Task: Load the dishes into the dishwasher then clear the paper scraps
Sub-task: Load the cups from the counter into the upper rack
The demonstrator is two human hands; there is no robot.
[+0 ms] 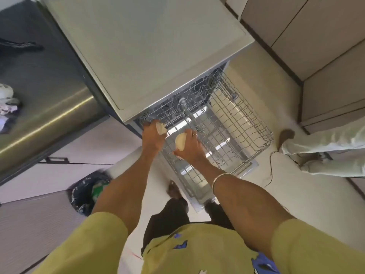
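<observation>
Head view, read left to right with the pulled-out dishwasher rack (233, 123) as landmark. Far left of the rack, paper scraps (7, 99) lie on the steel bench (49, 91); they have not been cleared. Below the bench and left of the rack stands a bin lined with a dark bag (88, 192). At the rack's left edge, the left hand (153, 133) grips a small pale dish (161, 129), seemingly a cup or bowl, its fingers curled round it just above the wires. Just right of it, over the rack's near side, the right hand (189, 145) holds a second pale dish (180, 141) in curled fingers. The wire rack itself shows no dishes seated in it, as far as the view allows. Right of the rack, another person's light trouser legs (324, 149) stand on the floor. Judged progress: early; loading is in hand, with both dishes yet to be set down and the scraps step untouched.
</observation>
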